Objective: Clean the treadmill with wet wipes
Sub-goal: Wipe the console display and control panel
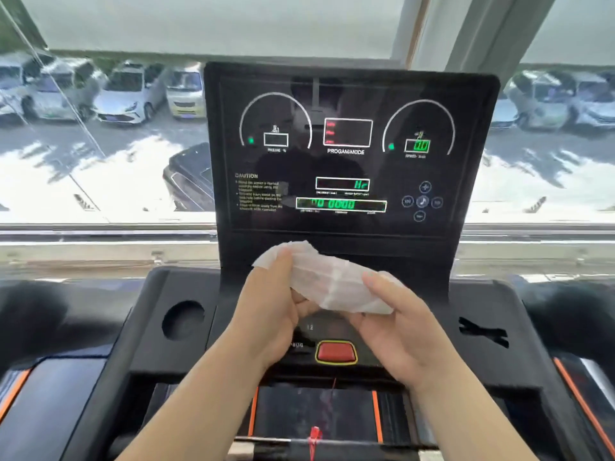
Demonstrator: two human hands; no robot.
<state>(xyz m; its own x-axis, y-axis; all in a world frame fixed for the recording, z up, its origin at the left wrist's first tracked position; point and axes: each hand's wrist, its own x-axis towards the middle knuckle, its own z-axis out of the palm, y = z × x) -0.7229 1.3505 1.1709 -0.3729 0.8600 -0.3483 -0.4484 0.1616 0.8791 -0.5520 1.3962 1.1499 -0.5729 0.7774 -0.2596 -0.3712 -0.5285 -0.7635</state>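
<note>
Daylight pours through a wide window (100, 161) across the upper half of the frame. Pale parked cars (126, 94) sit beyond the glass, and a white blind (213, 24) is pulled partway down along the top edge.

At centre frame a crumpled white wet wipe (332, 284) is held in the air between two bare hands. It sits just in front of the lower edge of the treadmill (156, 354) display panel (346, 154) and above the black console deck. The left hand (269, 314) pinches the wipe's upper left end between thumb and curled fingers. The right hand (396, 331) cradles the lower right end, fingers curled beneath and thumb laid on top. Both forearms rise from the bottom edge.

The display panel stands upright close behind the wipe, closing off the space ahead. It is glossy black with green digits and two arc-shaped gauges. Open deck lies to the left and right of the hands.

Directly below the hands, between the wrists, is a red stop button (335, 352) ringed in yellow. A thin red cord (333, 390) drops from it to a red clip (314, 434) at bottom centre, over the dark belt with its orange stripes.

A round cup recess (183, 320) is sunk in the deck at centre left, and a jagged dark slot (482, 332) at centre right. Blurred dark handrails (30, 314) bound the deck at the left and right edges of the frame.
</note>
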